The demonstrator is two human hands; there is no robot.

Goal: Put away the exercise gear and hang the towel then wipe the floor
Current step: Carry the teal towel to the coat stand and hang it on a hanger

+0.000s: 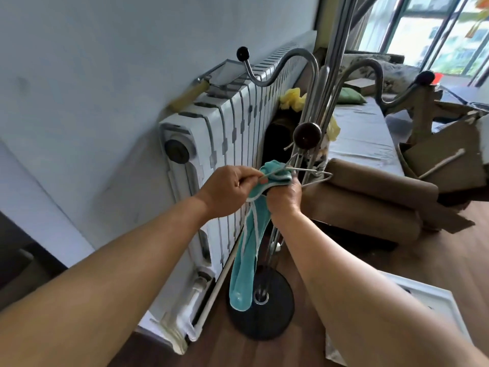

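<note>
- The left hand (229, 189) pinches the wire hanger (304, 172) near its end and seems to steady it so the towel (250, 234) can go over the bar.
- The right hand (284, 198) is curled round the bunched top of the towel, just under the hanger; holding it gathered probably makes it easier to feed across the wire.
- The towel's upper fold sits between the two hands, over the hanger's near end. The rest hangs straight down below them, its tip close to the round base (264, 308) of the coat stand; whether it touches the base I cannot tell.
- The hanger seems to hook onto the stand (311, 120) just beyond the hands, below a dark knob (307, 135); the exact catch point is hard to make out.
- In the way: the stand's bundled poles crowd the space right behind the right hand, leaving little room to spread the towel flat.
- To the left of the hands stands a white radiator (227, 144), close enough that the hanging towel may brush it.
- Beyond the right hand lies a brown sofa arm (370, 197), and farther off, a window (434, 35).
</note>
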